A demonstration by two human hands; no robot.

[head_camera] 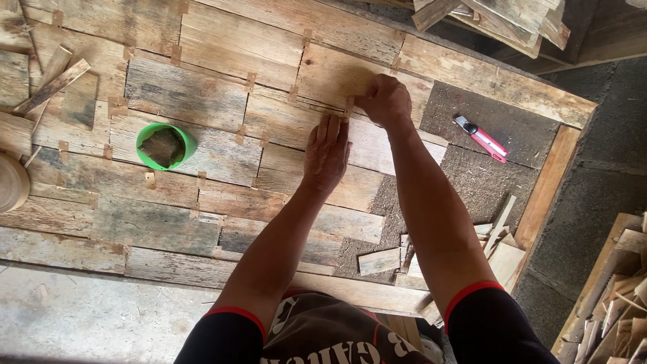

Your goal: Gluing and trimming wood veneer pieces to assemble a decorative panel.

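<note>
1. The left hand [326,154] is lying flat, fingers together, pressing down on a weathered plank piece [364,145] in the patchwork wood panel [202,108].
2. The right hand [385,101] is curling at the plank's upper edge, fingertips pinching a small strip of brown tape [349,106] at the seam.
3. A green cup [165,146] of dark material is sitting on the panel, well apart to the left.
4. A red utility knife [482,138] is resting on the bare dark backing [485,175] to the right.
5. Risk, as I judge it: if the flat hand's pressure is easing, the plank could be sliding and opening the seam; rough grain could also be giving splinters.
6. Loose offcuts [381,261] are lying near the lower edge.
</note>
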